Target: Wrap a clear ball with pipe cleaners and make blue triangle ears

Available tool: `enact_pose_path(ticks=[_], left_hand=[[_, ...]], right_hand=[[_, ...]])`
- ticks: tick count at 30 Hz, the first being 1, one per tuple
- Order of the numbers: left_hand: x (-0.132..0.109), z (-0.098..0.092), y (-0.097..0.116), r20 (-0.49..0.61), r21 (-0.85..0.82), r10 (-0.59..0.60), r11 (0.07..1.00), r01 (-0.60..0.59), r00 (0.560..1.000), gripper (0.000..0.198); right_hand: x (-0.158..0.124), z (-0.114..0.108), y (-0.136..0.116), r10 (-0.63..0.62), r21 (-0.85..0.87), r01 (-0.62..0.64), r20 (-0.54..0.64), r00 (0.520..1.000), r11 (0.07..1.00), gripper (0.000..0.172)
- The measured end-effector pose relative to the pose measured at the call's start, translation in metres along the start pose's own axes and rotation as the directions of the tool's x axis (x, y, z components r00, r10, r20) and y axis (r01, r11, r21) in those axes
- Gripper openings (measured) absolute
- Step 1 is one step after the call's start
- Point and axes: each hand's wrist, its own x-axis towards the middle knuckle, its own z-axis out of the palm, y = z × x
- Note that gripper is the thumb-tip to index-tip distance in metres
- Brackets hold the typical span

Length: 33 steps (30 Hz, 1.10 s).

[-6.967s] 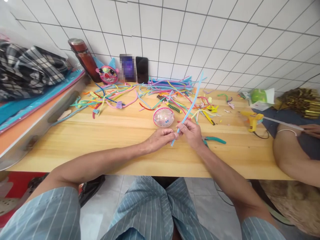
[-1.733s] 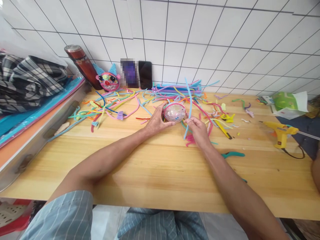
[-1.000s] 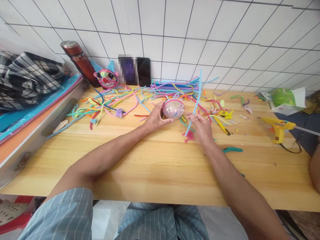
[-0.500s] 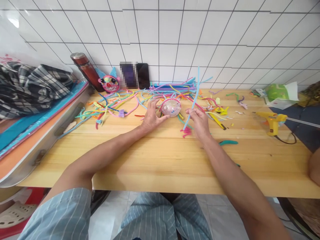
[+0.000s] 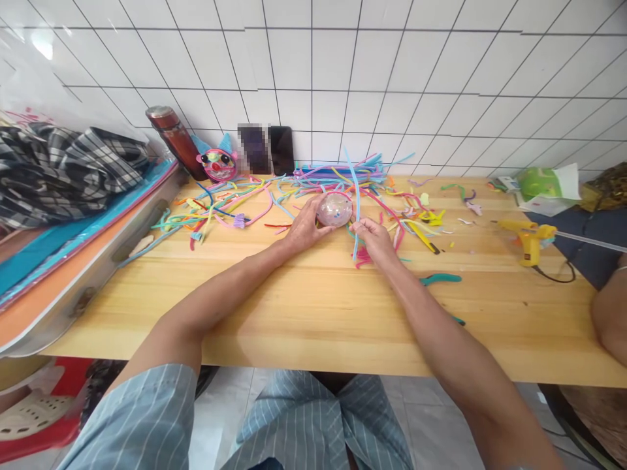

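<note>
My left hand curls around the left side of a clear round ball with coloured specks and a pink rim. Its thumb lies at the near edge, while the far fingers are partly hidden. Between the thumb and fingers of my right hand is a light blue pipe cleaner, standing nearly upright along the ball's right side; whether it touches the ball I cannot tell. A curled dark pink pipe cleaner lies just below on the table.
Loose pipe cleaners spread along the wall. A decorated pink face with blue ears stands by a red flask. Green-handled pliers lie beneath my right forearm. A yellow glue gun and another person's arm are at right.
My right hand has moved left with the light blue pipe cleaner, bringing it up beside the ball. My left hand has closed in more tightly around the ball.
</note>
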Motion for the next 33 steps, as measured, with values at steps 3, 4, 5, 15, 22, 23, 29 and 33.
enact_pose_path(ticks=[3, 4, 5, 15, 22, 23, 29, 33], left_hand=[[0.001, 0.001, -0.001, -0.004, 0.003, -0.012, 1.0, 0.012, 1.0, 0.096], [0.001, 0.001, -0.002, -0.003, 0.005, -0.016, 1.0, 0.016, 1.0, 0.097], [0.001, 0.002, -0.002, -0.001, 0.007, -0.02, 1.0, 0.02, 1.0, 0.097], [0.001, 0.002, 0.0, 0.013, -0.016, -0.077, 0.997, 0.077, 0.997, 0.102], [-0.006, -0.018, 0.017, -0.058, 0.019, -0.132, 0.991, 0.134, 0.989, 0.105], [-0.01, -0.024, 0.024, -0.094, 0.022, -0.14, 0.989, 0.143, 0.986, 0.094], [-0.034, -0.048, 0.09, 0.101, -0.338, -0.361, 0.864, 0.373, 0.927, 0.036], [-0.036, -0.049, 0.126, 0.414, -0.514, -0.382, 0.65, 0.559, 0.826, 0.044]], right_hand=[[0.0, 0.001, 0.002, -0.002, 0.014, 0.002, -0.007, 1.0, 1.0, 0.033], [0.001, 0.001, 0.003, -0.002, 0.022, 0.002, -0.012, 1.0, 1.0, 0.033], [0.001, 0.002, 0.004, -0.001, 0.032, 0.002, -0.018, 1.0, 0.999, 0.034], [0.004, 0.002, 0.004, 0.012, 0.126, 0.01, -0.173, 0.985, 0.992, 0.04], [0.005, -0.004, -0.005, 0.038, 0.189, 0.011, -0.256, 0.966, 0.982, 0.043], [0.005, -0.005, -0.007, 0.044, 0.201, 0.01, -0.26, 0.965, 0.979, 0.045], [-0.004, 0.0, -0.03, 0.047, 0.324, 0.012, -0.174, 0.984, 0.946, 0.047], [-0.02, 0.013, -0.049, 0.002, 0.324, 0.015, -0.053, 0.999, 0.946, 0.047]])
